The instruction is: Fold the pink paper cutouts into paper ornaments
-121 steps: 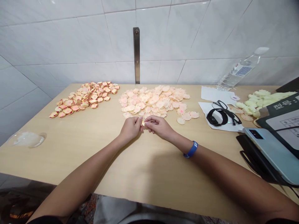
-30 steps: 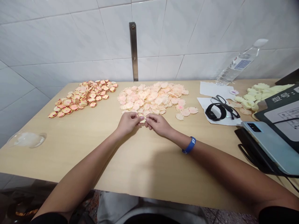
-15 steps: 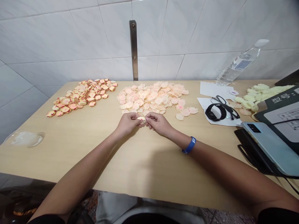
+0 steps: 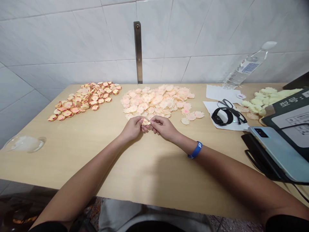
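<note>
Between my two hands, above the middle of the table, is one small scalloped petal disc (image 4: 145, 122), pale with pinkish marks. My left hand (image 4: 132, 129) pinches its left side between thumb and fingers. On the right side, the fingertips of my right hand (image 4: 163, 126) close on its edge. Just behind my hands spreads a heap of pale pink frilled petal discs (image 4: 156, 100). Off to the left lies a second heap of cupped discs with red edges (image 4: 84, 100).
A clear cup of whitish stuff (image 4: 25, 143) lies at the left. On the right are white paper (image 4: 222, 93), eyeglasses (image 4: 238, 114), a black wristband (image 4: 222, 116), a leaning plastic bottle (image 4: 248, 66), yellow-green discs (image 4: 263, 98), a phone (image 4: 280, 153) and a dark printed box (image 4: 292, 116).
The petal disc has turned slightly between my fingers, showing a different side. My hands stay in nearly the same place.
</note>
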`<move>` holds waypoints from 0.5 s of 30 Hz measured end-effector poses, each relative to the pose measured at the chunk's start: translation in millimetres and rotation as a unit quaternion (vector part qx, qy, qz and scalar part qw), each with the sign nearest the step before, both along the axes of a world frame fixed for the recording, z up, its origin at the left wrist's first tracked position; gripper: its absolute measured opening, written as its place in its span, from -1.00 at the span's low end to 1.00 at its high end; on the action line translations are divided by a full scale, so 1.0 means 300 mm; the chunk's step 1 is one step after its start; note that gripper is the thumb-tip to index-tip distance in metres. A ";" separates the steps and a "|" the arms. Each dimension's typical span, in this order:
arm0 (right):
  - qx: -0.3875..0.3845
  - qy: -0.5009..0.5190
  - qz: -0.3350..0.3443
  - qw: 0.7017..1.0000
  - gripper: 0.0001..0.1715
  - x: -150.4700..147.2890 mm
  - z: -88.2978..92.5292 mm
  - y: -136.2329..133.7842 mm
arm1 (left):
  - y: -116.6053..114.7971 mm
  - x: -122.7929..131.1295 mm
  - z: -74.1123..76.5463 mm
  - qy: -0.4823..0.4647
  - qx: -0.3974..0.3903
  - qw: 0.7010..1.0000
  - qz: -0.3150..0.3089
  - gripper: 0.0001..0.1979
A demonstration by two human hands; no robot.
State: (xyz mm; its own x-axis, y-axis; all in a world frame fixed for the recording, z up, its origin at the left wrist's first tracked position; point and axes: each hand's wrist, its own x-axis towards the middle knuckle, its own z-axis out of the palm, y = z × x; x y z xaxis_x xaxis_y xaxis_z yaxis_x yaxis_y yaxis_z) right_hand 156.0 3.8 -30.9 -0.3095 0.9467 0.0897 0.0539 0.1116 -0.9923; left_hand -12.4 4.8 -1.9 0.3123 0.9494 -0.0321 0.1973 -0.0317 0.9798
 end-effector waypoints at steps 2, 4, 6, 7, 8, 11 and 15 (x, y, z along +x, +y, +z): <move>-0.007 -0.002 -0.001 1.000 -0.75 0.001 0.001 -0.001 | 0.004 -0.001 -0.005 -0.006 0.005 1.000 0.003 -0.82; -0.013 -0.001 0.007 1.000 -0.72 0.002 0.003 -0.002 | 0.008 -0.002 -0.014 -0.013 -0.005 1.000 0.023 -0.83; -0.015 0.001 0.018 1.000 -0.69 0.002 0.003 -0.002 | 0.010 -0.003 -0.023 -0.022 -0.020 0.999 0.037 -0.83; -0.016 0.001 0.021 1.000 -0.68 0.002 0.002 -0.001 | 0.010 -0.004 -0.026 -0.021 -0.021 0.999 0.039 -0.83; -0.016 0.001 0.022 1.000 -0.67 0.002 0.001 -0.001 | 0.009 -0.004 -0.028 -0.016 -0.016 0.999 0.040 -0.83; -0.014 -0.002 0.021 1.000 -0.67 0.003 0.002 0.000 | 0.002 -0.007 -0.029 0.016 0.021 0.999 0.046 -0.80; -0.013 -0.003 0.024 1.000 -0.69 0.002 0.012 -0.004 | -0.007 -0.010 -0.029 0.060 0.065 0.995 0.049 -0.76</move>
State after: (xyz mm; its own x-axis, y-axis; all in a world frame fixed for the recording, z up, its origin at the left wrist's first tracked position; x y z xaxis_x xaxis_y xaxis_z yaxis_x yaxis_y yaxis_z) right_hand 156.6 2.5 -27.2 -0.3544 0.9329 0.0634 0.0547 0.0884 -0.9946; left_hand -15.3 2.7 -10.5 0.2198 0.9736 0.0613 0.3218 -0.1317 0.9376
